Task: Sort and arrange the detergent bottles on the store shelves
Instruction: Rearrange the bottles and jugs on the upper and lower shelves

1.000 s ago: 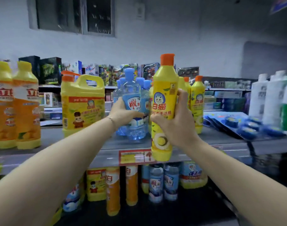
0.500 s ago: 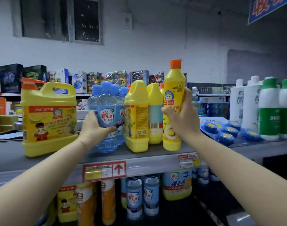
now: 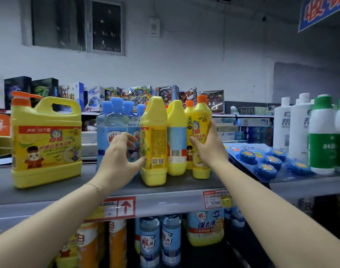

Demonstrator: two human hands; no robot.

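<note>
A slim yellow detergent bottle (image 3: 202,115) with an orange cap stands on the grey shelf (image 3: 49,192), and my right hand (image 3: 208,151) grips it round the middle. Another slim orange-capped bottle (image 3: 189,117) stands just behind it on the left. Two wider yellow bottles (image 3: 155,144) stand side by side to the left of those. My left hand (image 3: 119,159) hovers with loosely curled fingers in front of the clear blue bottles (image 3: 115,120). Its thumb touches the nearest wide yellow bottle, and it holds nothing.
A big yellow jug (image 3: 47,144) with a handle stands at the left of the shelf. Blister packs of blue blocks (image 3: 266,161) lie at the right, before white bottles (image 3: 293,128) and green-capped ones (image 3: 322,142). More bottles (image 3: 165,242) fill the shelf below.
My right hand has carried the slim yellow bottle down onto the shelf, right of the yellow bottles. My left hand has let go of the blue bottle and moved right.
</note>
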